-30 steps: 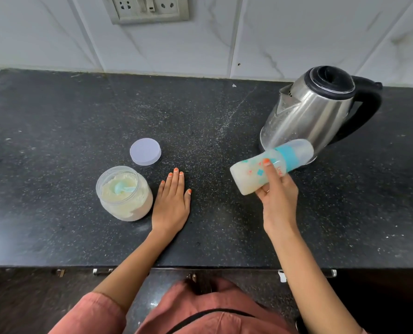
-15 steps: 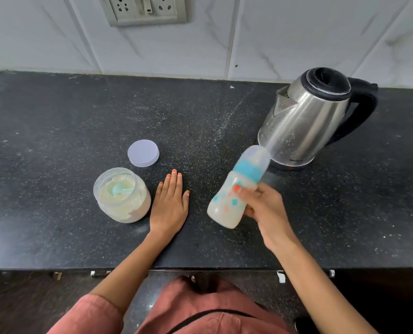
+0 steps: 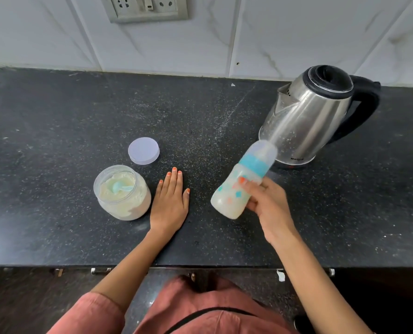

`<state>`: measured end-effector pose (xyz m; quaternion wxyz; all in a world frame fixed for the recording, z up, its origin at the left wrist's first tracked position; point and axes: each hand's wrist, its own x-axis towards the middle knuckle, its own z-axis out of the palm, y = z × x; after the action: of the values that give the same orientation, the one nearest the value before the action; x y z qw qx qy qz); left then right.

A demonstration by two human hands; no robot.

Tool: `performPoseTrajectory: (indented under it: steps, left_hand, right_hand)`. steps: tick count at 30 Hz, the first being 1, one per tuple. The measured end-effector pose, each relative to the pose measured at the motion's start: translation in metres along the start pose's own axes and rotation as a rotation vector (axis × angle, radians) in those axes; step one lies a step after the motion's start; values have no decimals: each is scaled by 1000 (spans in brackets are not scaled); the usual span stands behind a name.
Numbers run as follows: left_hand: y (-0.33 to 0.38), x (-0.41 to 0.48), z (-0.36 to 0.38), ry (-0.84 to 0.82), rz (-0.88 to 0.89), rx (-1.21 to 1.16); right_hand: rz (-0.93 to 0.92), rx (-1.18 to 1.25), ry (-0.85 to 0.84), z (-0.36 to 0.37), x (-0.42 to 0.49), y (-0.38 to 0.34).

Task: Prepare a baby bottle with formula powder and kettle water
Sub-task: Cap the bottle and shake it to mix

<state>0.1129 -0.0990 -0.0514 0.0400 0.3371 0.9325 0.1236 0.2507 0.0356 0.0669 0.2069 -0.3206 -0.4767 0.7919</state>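
At counter [image 3: 55, 131]: one bottle [image 3: 228, 201], one kettle [image 3: 306, 121]

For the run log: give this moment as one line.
right hand: grips capped bottle, tilted | left hand: flat on counter | formula jar: open

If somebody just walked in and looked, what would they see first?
Probably the baby bottle, tilted and milky inside, gripped by the right hand above the black counter. Next comes the shiny steel kettle behind it at the back right. Then the open jar of pale powder on the left, with the left hand lying flat beside it.
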Motion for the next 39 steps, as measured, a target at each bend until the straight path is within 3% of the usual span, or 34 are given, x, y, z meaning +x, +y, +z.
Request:
performPoseTrajectory:
  steps: [2,4,9,14,16,20,22,26,32,37,39]
  left_hand:
    - [0,0,0,-2,3,1]
    - [0,0,-1,-4,3,-5]
    - [1,0,-1,-4,-2,3]
    - [1,0,-1,-2,5,1]
    - [1,-1,-2,-5,3,5]
    - [1,0,-2,-13,-2,6]
    - [2,0,-2,-12,-1,2]
    - [1,-1,-2,-6,2,-2]
    - [1,0,-1,-16,-7,10]
    - [1,-1,-2,-6,-2,14]
    - [1,-1,-2,-8,-2,15]
  right_hand:
    - [-33,186,112,-1,9,-7]
    - [-44,218,138,-1,11,-5]
    - [33,-188,-47,-2,-4,6]
    - [-49,216,206,-5,12,-7]
    - [-46,164,159,-4,10,-4]
    - [24,-196,-77,-2,-3,5]
    - [17,-115,-43,-3,3,0]
    - [-36,201,182,-2,19,-7]
    - [120,-208,-132,-3,-2,8]
    - [-19,134,117,-5,15,-8]
    - [-23,134,128,-4,14,-5]
